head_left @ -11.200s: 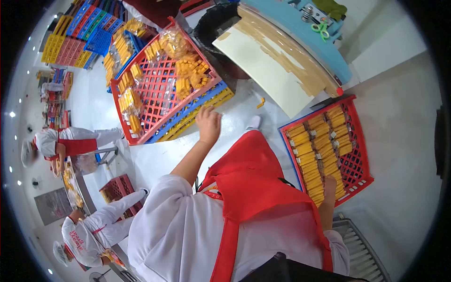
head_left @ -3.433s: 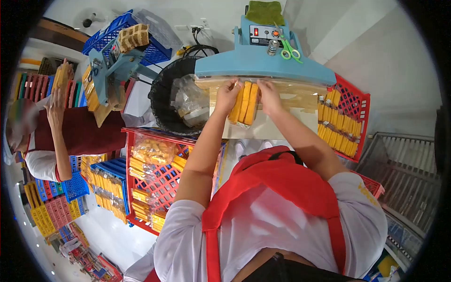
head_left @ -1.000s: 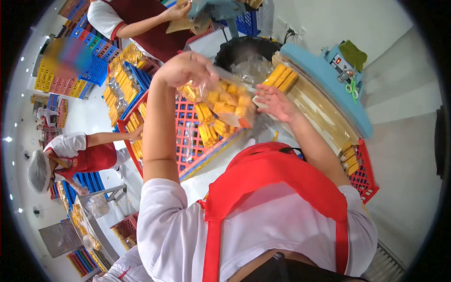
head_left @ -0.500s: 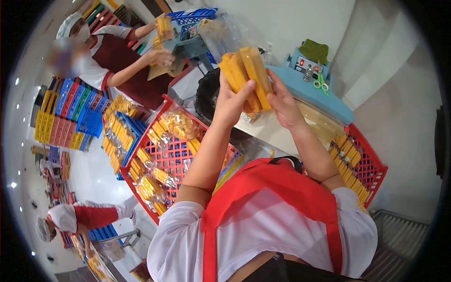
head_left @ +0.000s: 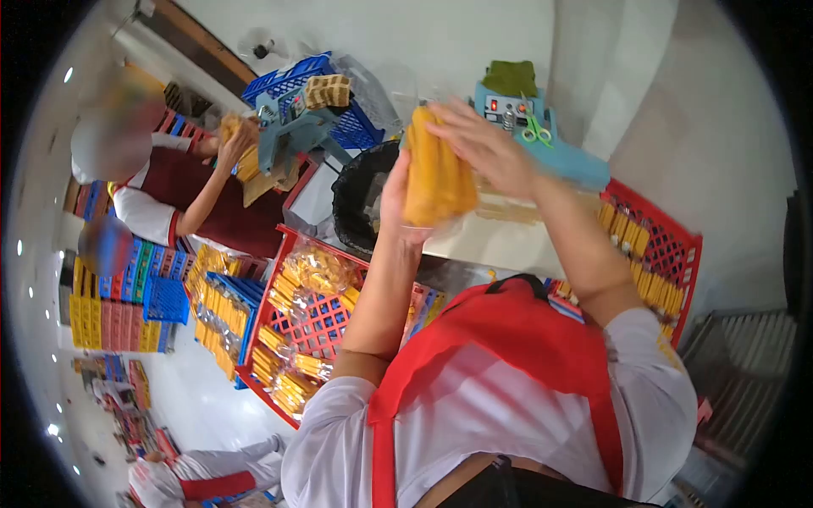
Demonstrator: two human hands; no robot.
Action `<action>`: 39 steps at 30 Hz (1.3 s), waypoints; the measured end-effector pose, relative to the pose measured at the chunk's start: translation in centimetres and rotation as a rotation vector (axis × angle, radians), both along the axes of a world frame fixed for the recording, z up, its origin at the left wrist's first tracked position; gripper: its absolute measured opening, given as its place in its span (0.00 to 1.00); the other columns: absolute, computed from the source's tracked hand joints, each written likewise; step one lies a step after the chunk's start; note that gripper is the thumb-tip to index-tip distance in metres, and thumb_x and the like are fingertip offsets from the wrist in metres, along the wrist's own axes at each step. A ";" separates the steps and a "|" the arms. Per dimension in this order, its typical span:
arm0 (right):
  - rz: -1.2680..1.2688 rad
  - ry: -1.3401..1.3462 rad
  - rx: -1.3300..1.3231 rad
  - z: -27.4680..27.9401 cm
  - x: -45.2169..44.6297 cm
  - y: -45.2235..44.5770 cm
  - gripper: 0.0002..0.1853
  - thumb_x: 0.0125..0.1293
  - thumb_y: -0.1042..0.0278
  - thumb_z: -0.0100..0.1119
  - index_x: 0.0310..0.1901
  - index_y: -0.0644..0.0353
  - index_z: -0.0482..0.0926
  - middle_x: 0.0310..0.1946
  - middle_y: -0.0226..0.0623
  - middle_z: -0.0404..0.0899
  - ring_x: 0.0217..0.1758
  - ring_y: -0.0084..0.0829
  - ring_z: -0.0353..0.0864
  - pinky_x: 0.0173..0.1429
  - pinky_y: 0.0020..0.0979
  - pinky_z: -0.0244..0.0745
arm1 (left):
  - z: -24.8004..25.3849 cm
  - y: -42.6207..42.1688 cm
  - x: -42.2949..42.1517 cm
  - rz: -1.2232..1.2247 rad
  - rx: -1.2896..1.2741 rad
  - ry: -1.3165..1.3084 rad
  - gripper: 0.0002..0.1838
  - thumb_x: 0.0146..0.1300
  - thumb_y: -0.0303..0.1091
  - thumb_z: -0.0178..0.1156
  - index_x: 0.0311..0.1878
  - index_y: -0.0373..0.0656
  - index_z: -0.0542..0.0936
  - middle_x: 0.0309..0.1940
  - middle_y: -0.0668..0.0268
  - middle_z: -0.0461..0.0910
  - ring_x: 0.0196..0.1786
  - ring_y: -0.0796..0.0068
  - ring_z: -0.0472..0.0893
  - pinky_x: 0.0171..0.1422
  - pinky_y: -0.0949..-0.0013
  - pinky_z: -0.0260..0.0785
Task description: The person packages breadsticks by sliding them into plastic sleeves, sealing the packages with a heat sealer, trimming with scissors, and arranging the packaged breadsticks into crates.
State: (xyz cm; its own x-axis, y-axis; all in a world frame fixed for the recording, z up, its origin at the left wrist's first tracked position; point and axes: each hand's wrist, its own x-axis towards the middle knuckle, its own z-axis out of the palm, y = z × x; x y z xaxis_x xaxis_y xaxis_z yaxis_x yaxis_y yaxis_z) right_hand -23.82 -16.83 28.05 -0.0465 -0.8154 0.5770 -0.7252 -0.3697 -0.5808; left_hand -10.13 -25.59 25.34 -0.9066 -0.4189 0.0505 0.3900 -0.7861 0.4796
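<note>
- Left hand (head_left: 396, 196): curled round left side and bottom of the pack of yellow sticks (head_left: 440, 178), gripping it.
- Right hand (head_left: 495, 152): mostly open, fingers extended, blurred, at pack's upper right; can't tell if touching.
- Pack: clear wrap, tilted, held up in front of the pale surface (head_left: 461, 244).
- Beyond, right: blue machine (head_left: 572, 162), green scissors (head_left: 535, 129) and green cloth (head_left: 510, 78) on it.
- Left of surface: black-lined bin (head_left: 345, 212); nearer, red crate (head_left: 318, 326) with yellow packs.
- Far right: second red crate (head_left: 690, 271), rows of packs.
- Left: co-worker in maroon apron (head_left: 203, 190), hands at yellow item.
</note>
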 end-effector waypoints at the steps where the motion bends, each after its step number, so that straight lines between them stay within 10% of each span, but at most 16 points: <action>1: -0.029 -0.021 -0.001 0.6 -0.5 -0.6 0.21 0.67 0.56 0.35 0.55 0.58 0.67 0.62 0.41 0.55 0.68 0.39 0.44 0.67 0.34 0.43 | -0.1 0.2 0.0 -0.029 -0.001 -0.021 0.25 0.62 0.47 0.44 0.60 0.46 0.58 0.59 0.53 0.57 0.53 0.60 0.69 0.53 0.62 0.66; 3: 0.053 -0.398 0.380 2.6 -0.9 -1.4 0.22 0.65 0.52 0.38 0.51 0.60 0.70 0.60 0.43 0.59 0.68 0.41 0.45 0.66 0.34 0.44 | -0.1 0.3 -0.3 -0.352 0.386 0.041 0.31 0.57 0.54 0.46 0.58 0.44 0.60 0.55 0.47 0.59 0.48 0.58 0.70 0.47 0.63 0.70; 6: 0.022 -0.270 0.426 2.7 -1.2 -3.0 0.28 0.59 0.42 0.43 0.46 0.61 0.73 0.52 0.48 0.67 0.60 0.41 0.60 0.58 0.30 0.60 | -0.1 -0.1 -1.3 -0.395 0.419 0.080 0.32 0.55 0.53 0.48 0.59 0.45 0.59 0.57 0.43 0.52 0.48 0.56 0.68 0.46 0.63 0.70; 9: -0.019 -0.298 0.473 3.3 -0.7 -2.2 0.26 0.63 0.49 0.42 0.50 0.65 0.70 0.60 0.50 0.57 0.67 0.40 0.48 0.65 0.30 0.47 | -0.4 -0.2 -1.2 -0.420 0.473 0.103 0.32 0.55 0.52 0.47 0.60 0.46 0.58 0.57 0.44 0.52 0.51 0.52 0.65 0.46 0.61 0.70; 15: -0.196 -0.040 0.108 0.3 0.2 1.5 0.29 0.63 0.54 0.44 0.59 0.69 0.56 0.62 0.52 0.51 0.66 0.38 0.51 0.65 0.30 0.47 | -0.8 0.9 -1.7 -0.065 -0.029 0.133 0.26 0.61 0.37 0.43 0.62 0.45 0.54 0.59 0.56 0.57 0.61 0.60 0.60 0.58 0.63 0.61; 18: -0.221 -0.270 0.034 -5.0 1.6 3.5 0.32 0.62 0.57 0.46 0.60 0.73 0.50 0.60 0.56 0.53 0.64 0.45 0.53 0.65 0.33 0.48 | -4.4 0.7 -2.5 0.315 -0.782 -0.155 0.40 0.55 0.17 0.49 0.65 0.42 0.38 0.61 0.58 0.55 0.61 0.69 0.59 0.63 0.66 0.53; 23: -0.506 -0.473 -0.015 -18.6 1.4 4.2 0.30 0.62 0.61 0.47 0.60 0.72 0.51 0.56 0.57 0.59 0.60 0.46 0.60 0.61 0.34 0.55 | -13.4 2.1 -4.0 0.224 -1.062 -0.289 0.34 0.57 0.20 0.49 0.64 0.38 0.45 0.61 0.57 0.55 0.61 0.68 0.60 0.63 0.68 0.53; 28: -0.583 -0.495 0.096 -17.1 1.0 5.1 0.27 0.61 0.63 0.45 0.57 0.72 0.56 0.48 0.58 0.67 0.49 0.50 0.70 0.51 0.37 0.65 | -13.2 1.6 -4.6 0.485 -1.504 -0.439 0.21 0.60 0.30 0.49 0.57 0.35 0.63 0.54 0.50 0.63 0.57 0.57 0.63 0.59 0.66 0.56; 36: -0.691 -0.237 0.082 -11.9 -1.2 3.5 0.11 0.59 0.65 0.47 0.33 0.63 0.75 0.28 0.44 0.73 0.33 0.46 0.72 0.38 0.39 0.67 | -10.2 1.6 -5.7 0.526 -1.470 -0.618 0.12 0.60 0.31 0.50 0.41 0.33 0.76 0.36 0.54 0.73 0.41 0.66 0.73 0.47 0.68 0.64; 39: -0.718 -0.280 0.067 -11.9 -1.8 3.1 0.09 0.57 0.67 0.49 0.32 0.63 0.75 0.28 0.44 0.73 0.33 0.45 0.72 0.37 0.36 0.68 | -11.0 1.5 -6.5 0.432 -1.029 -0.564 0.11 0.60 0.31 0.50 0.39 0.32 0.76 0.30 0.61 0.75 0.34 0.74 0.73 0.42 0.72 0.65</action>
